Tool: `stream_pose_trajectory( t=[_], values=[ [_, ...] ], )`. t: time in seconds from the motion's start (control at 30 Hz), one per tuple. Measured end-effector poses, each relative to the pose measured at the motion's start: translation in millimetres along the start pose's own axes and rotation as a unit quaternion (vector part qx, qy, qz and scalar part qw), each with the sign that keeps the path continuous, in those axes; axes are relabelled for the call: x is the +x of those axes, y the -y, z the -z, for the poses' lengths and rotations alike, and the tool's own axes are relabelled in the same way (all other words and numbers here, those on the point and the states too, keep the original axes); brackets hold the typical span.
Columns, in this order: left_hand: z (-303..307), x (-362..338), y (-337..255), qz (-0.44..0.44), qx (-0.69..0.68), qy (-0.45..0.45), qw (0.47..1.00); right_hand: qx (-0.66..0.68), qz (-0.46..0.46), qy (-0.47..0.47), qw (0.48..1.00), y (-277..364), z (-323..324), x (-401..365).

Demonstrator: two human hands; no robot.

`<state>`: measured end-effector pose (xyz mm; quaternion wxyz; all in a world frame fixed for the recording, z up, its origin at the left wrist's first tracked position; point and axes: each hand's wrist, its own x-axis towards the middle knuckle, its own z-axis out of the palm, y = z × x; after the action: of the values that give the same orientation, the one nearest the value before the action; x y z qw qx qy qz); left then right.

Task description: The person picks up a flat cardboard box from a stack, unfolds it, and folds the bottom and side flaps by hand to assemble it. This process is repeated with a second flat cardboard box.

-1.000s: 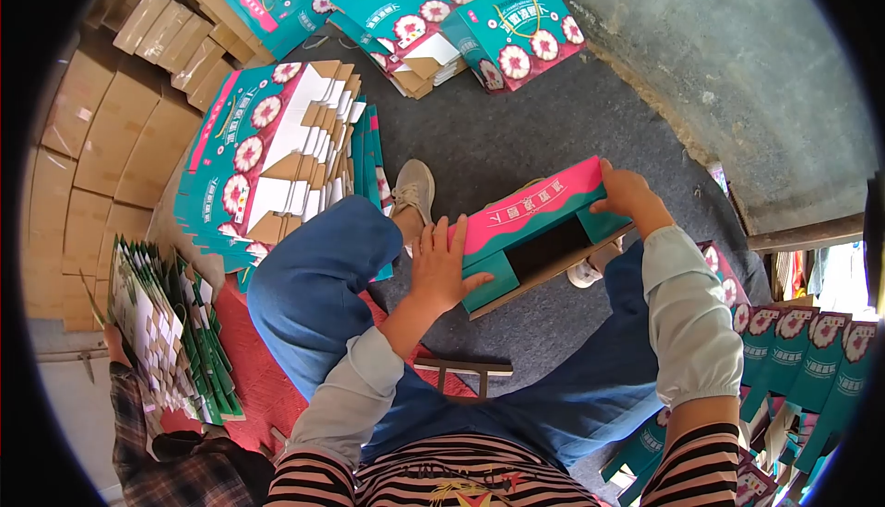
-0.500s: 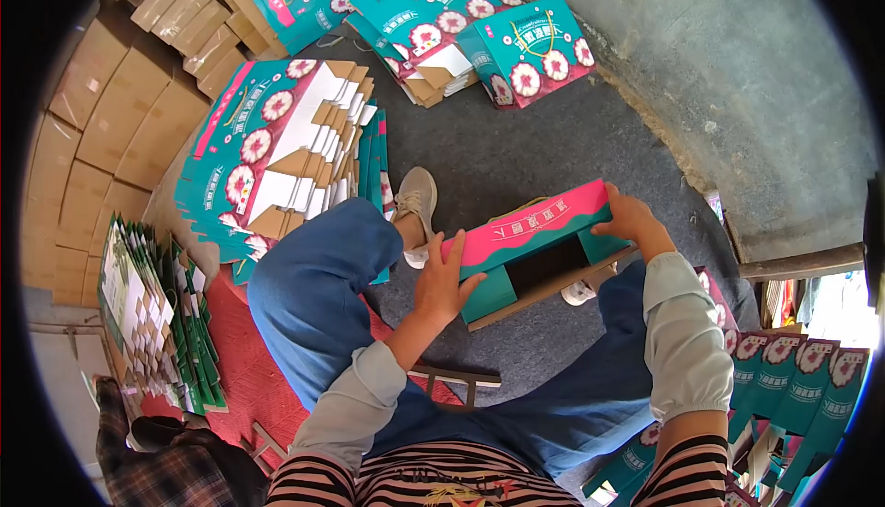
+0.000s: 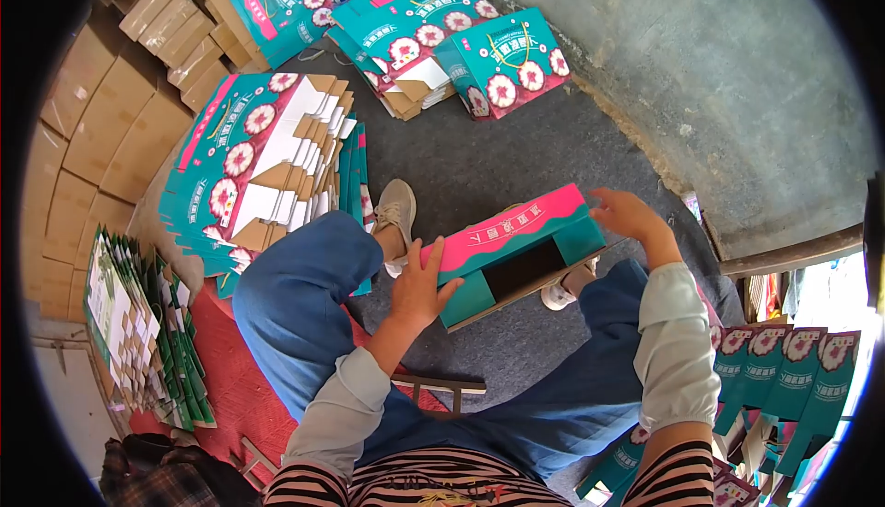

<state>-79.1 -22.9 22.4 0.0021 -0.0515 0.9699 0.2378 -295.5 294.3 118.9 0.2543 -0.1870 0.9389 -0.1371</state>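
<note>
Between my knees is a teal and pink carton (image 3: 502, 230), its pink printed panel uppermost and a dark opening on the side toward me. My left hand (image 3: 418, 293) grips the carton's left end, thumb on the near side and fingers over the pink edge. At the right end, my right hand (image 3: 630, 216) is beside the upper corner with its fingers stretched out; whether the fingertips touch the carton is hard to tell. A cord handle shows partly behind the pink panel.
Flat cartons (image 3: 240, 157) lie in a fanned stack at left, with more cartons (image 3: 406, 28) behind. An assembled box (image 3: 507, 63) stands near the wall (image 3: 737, 92). Green packages (image 3: 138, 323) lean at far left; teal boxes (image 3: 802, 373) stand at right. Brown boxes (image 3: 120, 129) line the left.
My right hand has loosened from the carton's right end, its fingers now straighter. The whole scene, carton included, has shifted slightly left in view.
</note>
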Motion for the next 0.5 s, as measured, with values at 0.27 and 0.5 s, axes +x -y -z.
stream_pose_trajectory(
  t=[0.27,0.5],
  values=[
    [11.8,-2.8,4.3,0.037,-0.061,0.001,0.997,0.111,-0.007,0.006,0.994,-6.4,31.8,-48.7],
    [5.5,3.2,20.9,0.030,-0.109,0.036,0.993,-0.014,0.007,-0.090,0.996,42.5,29.3,-79.1]
  ],
)
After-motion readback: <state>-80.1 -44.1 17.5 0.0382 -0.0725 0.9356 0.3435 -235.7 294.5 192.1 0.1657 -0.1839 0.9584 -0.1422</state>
